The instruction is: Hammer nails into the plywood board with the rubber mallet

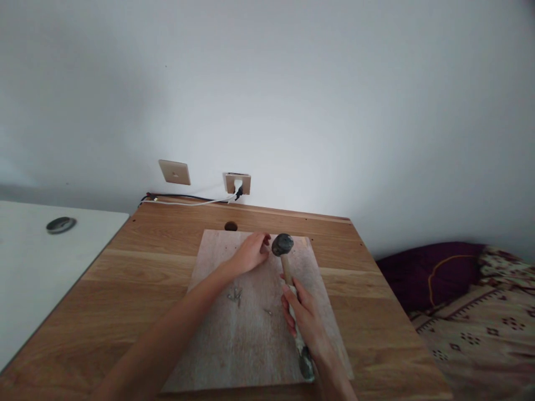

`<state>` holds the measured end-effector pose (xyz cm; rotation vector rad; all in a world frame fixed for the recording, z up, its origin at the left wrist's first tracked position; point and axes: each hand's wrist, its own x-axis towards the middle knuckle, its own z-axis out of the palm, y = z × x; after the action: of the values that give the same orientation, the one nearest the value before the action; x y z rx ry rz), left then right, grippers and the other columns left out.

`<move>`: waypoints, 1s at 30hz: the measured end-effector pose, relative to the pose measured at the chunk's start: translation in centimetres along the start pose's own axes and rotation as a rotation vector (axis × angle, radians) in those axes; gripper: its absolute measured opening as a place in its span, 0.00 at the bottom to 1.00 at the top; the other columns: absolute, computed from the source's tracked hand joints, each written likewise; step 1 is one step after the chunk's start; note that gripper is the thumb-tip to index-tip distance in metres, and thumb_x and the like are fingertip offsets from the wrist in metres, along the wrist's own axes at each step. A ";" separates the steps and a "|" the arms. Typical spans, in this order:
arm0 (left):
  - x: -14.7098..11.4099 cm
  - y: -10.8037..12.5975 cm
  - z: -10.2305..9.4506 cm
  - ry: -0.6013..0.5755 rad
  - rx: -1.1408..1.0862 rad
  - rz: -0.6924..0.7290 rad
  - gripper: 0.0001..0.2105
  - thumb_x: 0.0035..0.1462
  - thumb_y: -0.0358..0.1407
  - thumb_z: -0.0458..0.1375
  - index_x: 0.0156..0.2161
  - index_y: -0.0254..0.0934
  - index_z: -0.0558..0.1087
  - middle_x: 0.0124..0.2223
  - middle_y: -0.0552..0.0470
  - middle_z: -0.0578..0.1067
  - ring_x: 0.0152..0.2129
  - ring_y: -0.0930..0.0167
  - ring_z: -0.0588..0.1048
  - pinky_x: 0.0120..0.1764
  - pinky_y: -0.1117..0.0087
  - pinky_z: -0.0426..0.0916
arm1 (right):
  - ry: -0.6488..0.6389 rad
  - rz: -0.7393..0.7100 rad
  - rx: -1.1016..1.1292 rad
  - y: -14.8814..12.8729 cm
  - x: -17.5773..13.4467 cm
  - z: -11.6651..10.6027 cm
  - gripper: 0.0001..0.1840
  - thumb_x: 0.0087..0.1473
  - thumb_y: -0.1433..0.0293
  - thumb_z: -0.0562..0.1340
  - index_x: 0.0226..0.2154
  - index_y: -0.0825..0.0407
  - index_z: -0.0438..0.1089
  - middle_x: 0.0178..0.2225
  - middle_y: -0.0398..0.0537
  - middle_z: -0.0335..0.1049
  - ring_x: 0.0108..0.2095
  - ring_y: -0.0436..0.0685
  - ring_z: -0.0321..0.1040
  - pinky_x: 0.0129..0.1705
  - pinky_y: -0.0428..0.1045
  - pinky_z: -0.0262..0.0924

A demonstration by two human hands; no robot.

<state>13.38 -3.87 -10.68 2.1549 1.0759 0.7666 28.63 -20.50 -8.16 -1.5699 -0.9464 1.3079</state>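
Right hand (304, 313) wrapping hammer (286, 270) mid-handle, lower frame right of centre. Left hand (249, 254) curling beside hammer's head; cannot tell if pinching anything. Judging: keeping left fingertips clear, striking squarely, would serve. Counting: one hammer, one board (242, 353), one pile of small metal pieces (235, 295), pieces uncountable, lower centre.

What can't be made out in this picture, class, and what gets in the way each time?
All in the head view:
- Whether the left hand pinches anything: its fingers and blur hide this.
- The exact kind of small metal pieces on the board: too small and blurred.
- Part of the hammer's handle: covered by the right hand.
- The rest of the patterned cloth: cut off by the right edge.
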 end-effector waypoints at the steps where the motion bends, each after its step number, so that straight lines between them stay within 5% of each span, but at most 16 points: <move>1: -0.5 0.4 -0.7 -0.002 0.047 0.017 0.15 0.51 0.24 0.62 0.44 0.36 0.72 0.44 0.47 0.76 0.42 0.63 0.76 0.47 0.63 0.71 | 0.002 0.000 -0.001 0.0 0.0 0.0 0.28 0.53 0.44 0.64 0.42 0.50 0.67 0.21 0.33 0.60 0.13 0.44 0.53 0.09 0.40 0.48; 3: -2.1 1.6 -2.1 -0.082 0.151 0.103 0.09 0.52 0.27 0.62 0.40 0.36 0.72 0.44 0.47 0.75 0.42 0.63 0.75 0.45 0.64 0.70 | -0.007 -0.004 -0.012 0.0 -0.1 -0.1 0.28 0.52 0.44 0.65 0.40 0.50 0.67 0.21 0.33 0.60 0.12 0.44 0.52 0.09 0.40 0.48; 7: -6.7 5.4 -2.9 -0.440 0.362 0.440 0.07 0.55 0.34 0.65 0.39 0.37 0.74 0.41 0.48 0.77 0.39 0.62 0.76 0.42 0.63 0.70 | 0.004 -0.023 -0.013 0.1 -0.2 -0.5 0.28 0.53 0.44 0.64 0.42 0.50 0.66 0.21 0.33 0.61 0.13 0.45 0.53 0.09 0.40 0.48; 11: -10.3 8.1 -0.4 -0.330 0.612 0.655 0.01 0.63 0.30 0.62 0.38 0.37 0.75 0.35 0.48 0.78 0.37 0.64 0.77 0.42 0.63 0.68 | 0.046 -0.016 0.021 0.0 -0.4 -0.9 0.30 0.54 0.46 0.64 0.48 0.51 0.65 0.21 0.32 0.60 0.14 0.45 0.53 0.10 0.41 0.51; 15: -10.7 8.0 1.0 -0.268 0.651 0.765 0.07 0.66 0.30 0.59 0.34 0.37 0.75 0.32 0.49 0.78 0.34 0.65 0.77 0.39 0.64 0.68 | 0.076 0.004 0.038 -0.4 -1.0 -1.2 0.35 0.51 0.44 0.65 0.49 0.52 0.65 0.21 0.32 0.60 0.13 0.46 0.53 0.10 0.42 0.50; 19: -7.4 5.3 -0.7 -0.246 0.449 0.562 0.06 0.64 0.28 0.59 0.38 0.37 0.78 0.38 0.48 0.80 0.39 0.64 0.77 0.44 0.64 0.70 | 0.106 0.017 0.068 -0.5 -1.7 -1.5 0.36 0.48 0.42 0.67 0.48 0.51 0.67 0.21 0.33 0.61 0.13 0.45 0.52 0.10 0.41 0.48; 23: -2.9 1.5 -2.3 0.018 0.037 0.113 0.13 0.65 0.26 0.56 0.49 0.38 0.80 0.44 0.46 0.80 0.40 0.67 0.78 0.46 0.65 0.72 | 0.126 0.025 0.097 -0.5 -2.1 -1.6 0.37 0.47 0.42 0.67 0.49 0.51 0.67 0.21 0.32 0.61 0.12 0.44 0.51 0.10 0.41 0.47; 26: -1.1 -0.6 -2.0 0.084 -0.081 0.032 0.12 0.63 0.25 0.57 0.45 0.37 0.81 0.43 0.46 0.82 0.41 0.66 0.79 0.48 0.64 0.72 | 0.108 0.043 0.087 -0.5 -2.1 -1.5 0.37 0.48 0.43 0.67 0.50 0.51 0.67 0.21 0.33 0.61 0.12 0.45 0.52 0.10 0.41 0.48; 30: -1.0 -1.6 -0.9 0.025 -0.051 0.054 0.09 0.62 0.26 0.60 0.43 0.37 0.81 0.43 0.46 0.82 0.42 0.65 0.79 0.50 0.63 0.72 | 0.084 0.048 0.089 -0.4 -1.9 -1.5 0.36 0.49 0.44 0.67 0.51 0.51 0.67 0.21 0.33 0.62 0.12 0.46 0.52 0.09 0.42 0.49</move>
<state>11.44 -3.71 -11.49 2.1439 1.0037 0.8387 29.75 -22.35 -7.03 -1.5743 -0.7932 1.2894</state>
